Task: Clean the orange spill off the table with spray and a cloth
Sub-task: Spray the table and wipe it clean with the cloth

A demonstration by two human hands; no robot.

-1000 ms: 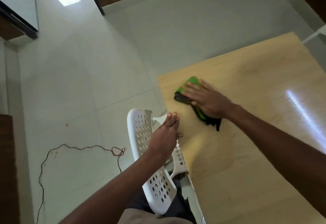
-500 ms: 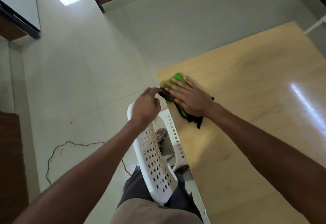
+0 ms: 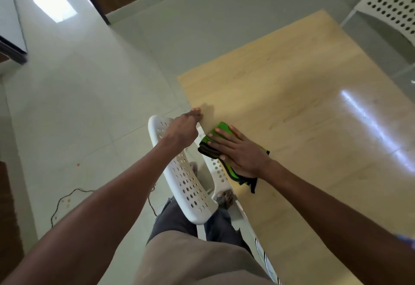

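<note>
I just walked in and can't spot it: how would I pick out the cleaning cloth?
Find the pale wooden table, then its edge beside the white chair with holes. The cloth lies there under the flat right hand; it is the only bright green thing, trimmed in black.

Folded green, black-edged cloth (image 3: 221, 127) flat at the left edge of the light wooden table (image 3: 303, 109).
</note>
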